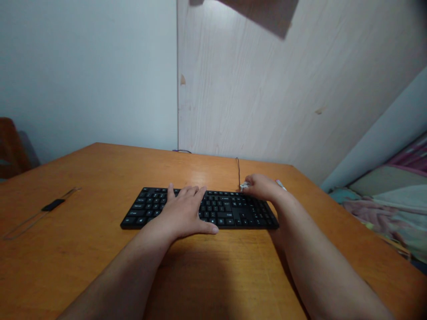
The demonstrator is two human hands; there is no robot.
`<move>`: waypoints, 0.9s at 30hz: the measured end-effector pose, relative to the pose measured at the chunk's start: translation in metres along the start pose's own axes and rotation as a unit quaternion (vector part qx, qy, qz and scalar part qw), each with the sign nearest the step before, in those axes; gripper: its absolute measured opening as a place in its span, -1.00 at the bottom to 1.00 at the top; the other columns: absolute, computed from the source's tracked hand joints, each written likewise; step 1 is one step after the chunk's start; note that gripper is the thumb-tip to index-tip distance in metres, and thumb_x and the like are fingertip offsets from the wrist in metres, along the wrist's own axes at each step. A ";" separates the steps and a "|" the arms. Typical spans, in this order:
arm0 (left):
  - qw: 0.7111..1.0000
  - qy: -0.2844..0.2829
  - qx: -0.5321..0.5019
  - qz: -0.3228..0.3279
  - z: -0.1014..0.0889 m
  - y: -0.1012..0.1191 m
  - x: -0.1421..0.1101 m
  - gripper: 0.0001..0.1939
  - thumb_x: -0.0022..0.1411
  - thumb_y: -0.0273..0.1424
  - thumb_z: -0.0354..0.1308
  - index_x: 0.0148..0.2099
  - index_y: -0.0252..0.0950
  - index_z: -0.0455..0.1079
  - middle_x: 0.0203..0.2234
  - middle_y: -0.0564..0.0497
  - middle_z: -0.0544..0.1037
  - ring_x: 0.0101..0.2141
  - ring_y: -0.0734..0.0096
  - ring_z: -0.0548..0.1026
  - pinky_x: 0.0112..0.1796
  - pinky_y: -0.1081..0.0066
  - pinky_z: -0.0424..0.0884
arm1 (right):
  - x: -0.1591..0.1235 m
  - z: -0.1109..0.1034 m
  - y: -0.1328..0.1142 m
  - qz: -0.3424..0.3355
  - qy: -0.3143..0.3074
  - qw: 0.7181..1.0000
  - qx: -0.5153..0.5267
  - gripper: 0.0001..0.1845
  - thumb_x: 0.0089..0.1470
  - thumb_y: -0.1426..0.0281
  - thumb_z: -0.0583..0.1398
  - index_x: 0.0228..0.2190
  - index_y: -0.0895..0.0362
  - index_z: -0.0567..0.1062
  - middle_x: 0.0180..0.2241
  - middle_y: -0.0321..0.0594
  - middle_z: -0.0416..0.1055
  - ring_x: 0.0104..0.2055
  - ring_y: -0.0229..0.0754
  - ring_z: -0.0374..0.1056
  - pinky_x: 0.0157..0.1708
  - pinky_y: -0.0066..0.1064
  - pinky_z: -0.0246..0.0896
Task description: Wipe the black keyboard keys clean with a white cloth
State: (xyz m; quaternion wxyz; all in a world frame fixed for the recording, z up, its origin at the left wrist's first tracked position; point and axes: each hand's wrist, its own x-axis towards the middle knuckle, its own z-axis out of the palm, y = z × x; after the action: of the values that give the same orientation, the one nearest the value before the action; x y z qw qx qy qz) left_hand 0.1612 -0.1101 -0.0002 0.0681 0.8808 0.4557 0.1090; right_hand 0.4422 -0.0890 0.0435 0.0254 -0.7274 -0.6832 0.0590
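Observation:
A black keyboard [222, 209] lies flat on the wooden table, its long side towards me. My left hand [185, 209] rests on its left and middle keys, palm down, fingers spread, with the thumb on the front edge. At the keyboard's back edge, right of the middle, my right hand [262, 186] has its fingers closed on a small crumpled white wad [245, 186]; whether it is tissue or cloth I cannot tell. A thin dark cable [238, 171] rises behind the keyboard beside the wad. My right wrist and forearm pass over the number keys.
On the left of the wooden table [83, 178] lies a small black object with thin straps [53, 205]. A white and red item [280, 184] sits behind my right wrist. Walls stand behind the table. An orange-brown chair [11, 146] is at far left, bedding [376, 213] at right.

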 end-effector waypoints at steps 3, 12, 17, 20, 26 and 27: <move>1.000 0.001 0.002 0.003 0.000 0.000 0.000 0.27 -0.24 0.39 0.05 0.39 -0.25 -0.02 0.30 -0.29 0.15 0.28 -0.22 0.04 0.19 -0.21 -0.54 | 0.000 0.001 0.001 -0.024 -0.012 0.999 0.025 -0.81 -0.04 0.27 0.24 -0.38 0.11 0.54 -0.37 -0.17 0.54 -0.36 -0.16 0.38 -0.46 -0.42 0.05; 1.000 -0.001 0.009 0.002 -0.001 0.001 0.000 0.26 -0.23 0.38 0.06 0.39 -0.26 -0.01 0.31 -0.28 0.14 0.28 -0.25 0.03 0.18 -0.25 -0.48 | 0.001 0.001 0.002 -0.011 -0.002 1.000 0.007 -0.76 -0.04 0.20 0.25 -0.39 0.11 0.54 -0.38 -0.16 0.53 -0.37 -0.14 0.37 -0.49 -0.41 0.01; 1.000 0.003 0.007 0.004 0.000 0.000 -0.001 0.26 -0.23 0.38 0.06 0.39 -0.27 -0.01 0.30 -0.28 0.14 0.28 -0.22 0.03 0.18 -0.22 -0.52 | 0.000 0.002 0.001 -0.049 -0.020 0.998 0.043 -0.83 -0.05 0.30 0.23 -0.39 0.12 0.53 -0.38 -0.19 0.53 -0.38 -0.18 0.38 -0.47 -0.43 0.05; 1.000 0.006 0.005 0.003 0.001 0.000 -0.001 0.26 -0.23 0.38 0.06 0.38 -0.25 -0.01 0.30 -0.29 0.15 0.28 -0.22 0.04 0.18 -0.22 -0.55 | 0.002 0.004 0.002 -0.037 -0.020 0.999 0.033 -0.84 -0.05 0.31 0.24 -0.39 0.12 0.54 -0.38 -0.18 0.53 -0.37 -0.16 0.38 -0.47 -0.42 0.05; 1.000 0.004 0.005 0.005 0.001 -0.001 0.000 0.25 -0.24 0.38 0.05 0.38 -0.24 0.00 0.30 -0.29 0.15 0.28 -0.22 0.03 0.19 -0.21 -0.53 | 0.004 0.003 0.006 -0.026 -0.002 0.999 0.027 -0.80 -0.06 0.23 0.26 -0.42 0.10 0.52 -0.40 -0.19 0.52 -0.39 -0.16 0.37 -0.48 -0.41 0.03; 1.000 0.004 0.007 0.005 0.000 0.000 0.000 0.25 -0.24 0.38 0.05 0.38 -0.25 -0.01 0.30 -0.30 0.15 0.28 -0.22 0.03 0.19 -0.20 -0.51 | 0.003 0.003 0.006 -0.032 -0.005 0.999 0.033 -0.82 -0.07 0.25 0.26 -0.42 0.10 0.52 -0.40 -0.20 0.52 -0.39 -0.17 0.37 -0.48 -0.42 0.03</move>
State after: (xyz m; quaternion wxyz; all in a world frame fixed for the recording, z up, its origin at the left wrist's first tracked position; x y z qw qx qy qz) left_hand 0.1606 -0.1102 -0.0007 0.0598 0.8832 0.4520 0.1097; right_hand 0.4477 -0.0863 0.0398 0.0479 -0.7039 -0.7036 0.0847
